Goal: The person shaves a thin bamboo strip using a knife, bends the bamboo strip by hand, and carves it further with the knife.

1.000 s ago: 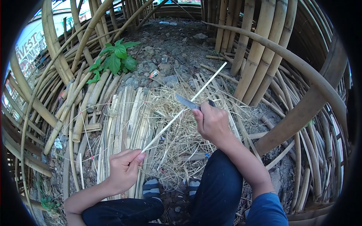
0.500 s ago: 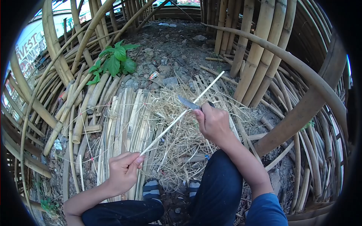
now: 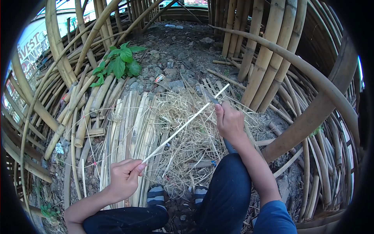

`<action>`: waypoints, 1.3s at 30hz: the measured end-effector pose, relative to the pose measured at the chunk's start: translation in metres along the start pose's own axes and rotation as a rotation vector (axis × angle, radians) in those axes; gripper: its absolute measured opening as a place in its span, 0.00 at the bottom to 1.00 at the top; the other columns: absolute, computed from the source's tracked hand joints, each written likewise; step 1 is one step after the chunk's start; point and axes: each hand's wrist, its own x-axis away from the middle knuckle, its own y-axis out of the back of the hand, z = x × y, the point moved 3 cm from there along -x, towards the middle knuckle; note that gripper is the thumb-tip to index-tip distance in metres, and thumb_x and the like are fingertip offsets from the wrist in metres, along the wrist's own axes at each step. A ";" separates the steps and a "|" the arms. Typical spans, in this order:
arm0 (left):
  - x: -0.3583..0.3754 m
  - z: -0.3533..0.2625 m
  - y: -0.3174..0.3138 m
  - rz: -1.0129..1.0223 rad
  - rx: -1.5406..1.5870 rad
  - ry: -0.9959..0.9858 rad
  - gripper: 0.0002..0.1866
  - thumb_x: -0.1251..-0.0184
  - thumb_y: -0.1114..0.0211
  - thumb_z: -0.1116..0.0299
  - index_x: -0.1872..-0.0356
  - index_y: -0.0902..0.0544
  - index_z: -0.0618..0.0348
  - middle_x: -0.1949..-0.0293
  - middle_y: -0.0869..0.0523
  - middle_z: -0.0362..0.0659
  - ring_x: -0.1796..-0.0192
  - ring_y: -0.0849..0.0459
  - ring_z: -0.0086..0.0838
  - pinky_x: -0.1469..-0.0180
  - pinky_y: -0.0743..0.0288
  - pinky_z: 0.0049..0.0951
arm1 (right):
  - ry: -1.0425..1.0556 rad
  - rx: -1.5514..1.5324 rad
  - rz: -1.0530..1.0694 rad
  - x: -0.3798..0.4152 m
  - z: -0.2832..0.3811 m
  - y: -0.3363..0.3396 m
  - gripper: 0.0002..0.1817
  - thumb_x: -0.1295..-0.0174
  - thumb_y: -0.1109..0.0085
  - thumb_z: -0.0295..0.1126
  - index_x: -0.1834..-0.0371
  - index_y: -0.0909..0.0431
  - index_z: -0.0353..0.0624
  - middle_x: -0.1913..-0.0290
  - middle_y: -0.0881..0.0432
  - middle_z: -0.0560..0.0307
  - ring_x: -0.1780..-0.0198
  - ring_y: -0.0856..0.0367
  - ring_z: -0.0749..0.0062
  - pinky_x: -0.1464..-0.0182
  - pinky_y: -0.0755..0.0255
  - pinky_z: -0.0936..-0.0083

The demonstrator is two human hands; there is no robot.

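Note:
My left hand (image 3: 125, 177) pinches the lower end of a thin pale bamboo strip (image 3: 183, 126), which slants up to the right. My right hand (image 3: 230, 120) is closed round the handle of a knife (image 3: 211, 97). The blade points up and left and lies against or across the strip near its upper end; the exact contact is too small to tell. Beneath the strip lies a heap of dry shavings (image 3: 191, 152). Split bamboo slats (image 3: 130, 124) lie side by side to the left of the heap.
Upright bamboo poles (image 3: 269, 58) stand at the upper right, and a thick curved pole (image 3: 311, 74) arches across the right. More poles are stacked at the left, beside a green plant (image 3: 122, 60). Stony ground (image 3: 171, 50) lies ahead. My knees and sandalled feet are below.
My right hand and the knife have moved to the right and slightly up, toward the strip's upper end. The strip's far end has dropped a little. My left hand has shifted slightly left.

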 end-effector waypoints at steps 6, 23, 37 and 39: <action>0.008 0.006 0.009 0.011 -0.014 0.017 0.04 0.35 0.37 0.79 0.67 0.15 0.70 0.81 0.19 0.44 0.80 0.23 0.21 0.77 0.31 0.22 | 0.005 0.048 -0.038 0.002 -0.009 0.003 0.20 0.27 0.53 0.42 0.76 0.31 0.43 0.89 0.29 0.52 0.88 0.28 0.54 0.85 0.36 0.61; 0.022 0.013 0.039 -0.003 -0.089 0.081 0.05 0.35 0.38 0.80 0.68 0.15 0.70 0.80 0.19 0.44 0.79 0.22 0.21 0.76 0.31 0.21 | -0.313 0.158 -0.010 0.012 -0.053 -0.008 0.23 0.26 0.58 0.45 0.73 0.26 0.39 0.86 0.26 0.44 0.81 0.23 0.44 0.76 0.32 0.52; -0.004 0.008 0.005 0.072 -0.069 0.066 0.06 0.32 0.39 0.76 0.64 0.16 0.68 0.75 0.17 0.47 0.76 0.19 0.27 0.71 0.28 0.26 | -0.712 -1.222 -0.003 -0.012 0.022 -0.001 0.17 0.30 0.43 0.44 0.60 0.20 0.39 0.83 0.39 0.75 0.83 0.46 0.91 0.81 0.53 0.86; -0.006 0.009 -0.002 0.110 -0.072 0.055 0.06 0.32 0.39 0.75 0.63 0.16 0.68 0.75 0.17 0.47 0.75 0.19 0.27 0.71 0.27 0.26 | -0.771 -1.266 -0.015 -0.015 0.023 -0.001 0.16 0.30 0.42 0.43 0.60 0.22 0.38 0.83 0.41 0.74 0.85 0.48 0.91 0.83 0.56 0.86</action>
